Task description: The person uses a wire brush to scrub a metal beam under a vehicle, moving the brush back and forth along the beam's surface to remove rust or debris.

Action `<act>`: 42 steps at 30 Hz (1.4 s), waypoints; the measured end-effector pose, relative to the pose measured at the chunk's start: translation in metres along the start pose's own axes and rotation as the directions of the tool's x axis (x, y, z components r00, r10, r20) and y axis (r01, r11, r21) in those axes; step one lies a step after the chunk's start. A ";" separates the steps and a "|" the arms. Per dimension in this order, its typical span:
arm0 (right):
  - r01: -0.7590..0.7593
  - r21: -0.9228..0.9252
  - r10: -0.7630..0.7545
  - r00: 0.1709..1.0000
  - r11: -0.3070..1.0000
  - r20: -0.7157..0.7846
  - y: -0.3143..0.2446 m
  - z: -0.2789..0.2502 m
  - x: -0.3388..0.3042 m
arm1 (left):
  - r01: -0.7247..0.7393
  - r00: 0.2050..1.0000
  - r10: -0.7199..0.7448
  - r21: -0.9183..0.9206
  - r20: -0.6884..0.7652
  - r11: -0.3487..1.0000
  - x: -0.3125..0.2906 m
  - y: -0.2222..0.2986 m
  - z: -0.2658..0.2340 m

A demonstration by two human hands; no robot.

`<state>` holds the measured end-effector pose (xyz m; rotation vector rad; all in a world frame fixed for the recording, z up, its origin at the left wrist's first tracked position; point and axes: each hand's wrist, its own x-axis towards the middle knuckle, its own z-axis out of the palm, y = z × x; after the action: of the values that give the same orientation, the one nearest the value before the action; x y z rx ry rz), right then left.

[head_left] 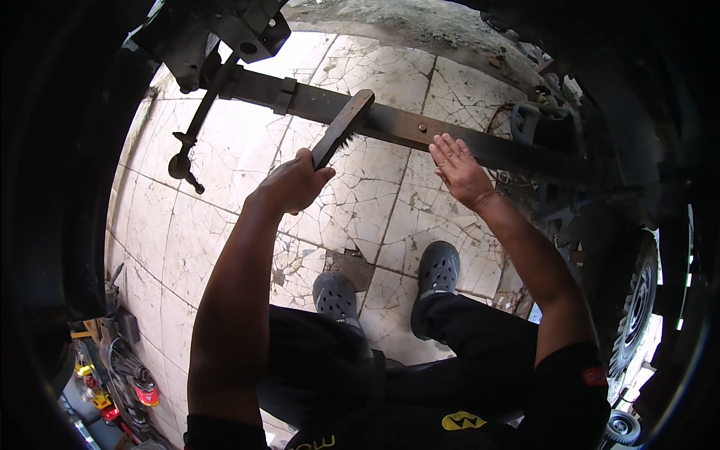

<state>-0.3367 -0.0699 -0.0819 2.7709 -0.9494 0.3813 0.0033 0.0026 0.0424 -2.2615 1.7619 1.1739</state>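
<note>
My left hand (291,184) is closed around one end of a brush (343,129) with a long, worn wooden back and dark bristles. The brush's far end overlaps a long dark metal beam (311,103) that runs across in front of me. On the beam's middle is a brownish, rusty-looking patch (411,124) with a bolt head (423,128) in it. Fingers stretched out and flat, my right hand (461,172) holds nothing. Its fingertips overlap the beam's near edge beside the bolt; whether they touch it I cannot tell.
A dark rod with a ball-shaped joint (180,166) hangs at the beam's left end, below a dark metal bracket (251,39). Tools and coloured items (112,386) lie at lower left. Tyred wheels (637,307) stand at right. Below is a cracked tile floor (202,225).
</note>
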 end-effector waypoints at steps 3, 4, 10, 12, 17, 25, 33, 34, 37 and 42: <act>0.054 0.099 -0.046 0.996 0.994 -0.078 -0.025 0.011 0.034 | -0.015 0.999 0.017 0.043 -0.047 0.999 0.005 -0.010 0.000; 0.081 0.143 -0.071 0.995 0.986 -0.075 -0.032 0.011 0.048 | -0.022 0.998 0.026 0.061 -0.064 0.998 0.005 -0.012 0.002; 0.015 0.086 -0.009 0.998 0.996 -0.065 -0.031 0.013 0.057 | 0.013 0.999 -0.012 0.013 -0.044 1.000 -0.006 -0.004 -0.006; 0.011 0.072 -0.010 1.000 0.997 -0.015 -0.026 0.013 0.048 | -0.026 0.997 0.029 0.036 -0.066 0.999 -0.009 -0.013 -0.011; -0.008 -0.032 0.010 0.999 0.999 0.053 -0.001 0.003 0.001 | -0.075 0.994 0.077 0.023 -0.082 0.997 -0.008 -0.013 -0.008; 0.031 -0.038 -0.027 0.995 0.999 0.101 -0.040 0.026 0.049 | 0.023 0.999 -0.023 -0.029 0.025 0.999 -0.022 -0.003 -0.019; -0.253 0.189 0.255 0.967 0.949 0.014 0.005 -0.002 0.023 | 0.034 0.999 -0.035 -0.067 -0.009 0.997 -0.021 0.006 -0.022; -0.244 0.181 0.246 0.969 0.953 0.012 -0.001 0.001 0.026 | 0.039 0.999 -0.039 -0.081 0.004 0.996 -0.020 0.004 -0.022; -0.347 0.017 0.345 0.936 0.938 0.066 -0.033 0.030 0.038 | 0.022 1.000 -0.022 -0.107 0.002 0.994 -0.015 -0.001 -0.019; -0.637 -0.125 0.610 0.767 0.761 -0.196 -0.071 0.069 0.058 | 0.022 1.000 -0.021 -0.115 0.010 0.993 -0.017 0.009 -0.018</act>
<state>-0.2358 -0.0652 -0.1368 2.1474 -1.7652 0.5417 0.0042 0.0046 0.0686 -2.3273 1.7049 1.3111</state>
